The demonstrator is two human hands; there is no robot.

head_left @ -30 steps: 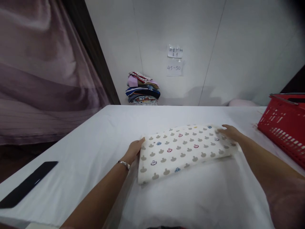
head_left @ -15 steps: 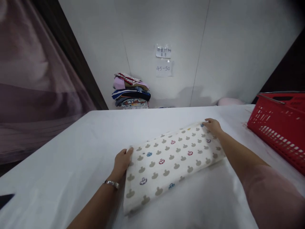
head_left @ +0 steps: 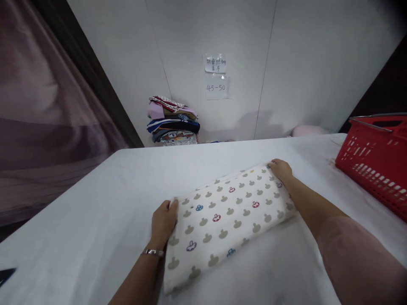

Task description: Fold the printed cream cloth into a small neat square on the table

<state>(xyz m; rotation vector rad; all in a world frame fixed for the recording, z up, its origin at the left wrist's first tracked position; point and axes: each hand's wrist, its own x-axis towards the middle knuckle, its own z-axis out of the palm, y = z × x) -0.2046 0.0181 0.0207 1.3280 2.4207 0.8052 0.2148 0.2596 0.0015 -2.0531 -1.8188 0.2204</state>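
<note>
The mushroom-print cloth (head_left: 229,212), one folded white rectangle, lies just below the middle of the view, toward 6 o'clock, over the white-covered tabletop (head_left: 95,212). A second ago it sat nearly level; now it has swung so that its long axis runs from 8 o'clock up to 2 o'clock, with its near left corner closer to the person. Over the last half second it has barely shifted. The fold has held through the turn, so the cloth is a compact strip controlled from both ends.

Both hands grip it. The left hand (head_left: 164,220), at the cloth's 9 o'clock, pinches the short edge, thumb on top and the other fingers mostly hidden; one silver bracelet (head_left: 153,252) circles that wrist. The right hand (head_left: 281,170) has moved up to the far corner at 2 o'clock and pinches there, fingertips partly hidden.

Farther out, counted from the cloth: one red basket (head_left: 375,163) between 2 and 3 o'clock, one pink bundle (head_left: 308,130) past 1 o'clock, two paper notes (head_left: 218,87) at 12, and one stack of folded fabrics (head_left: 174,123) at 11, its layers too jumbled to count.
</note>
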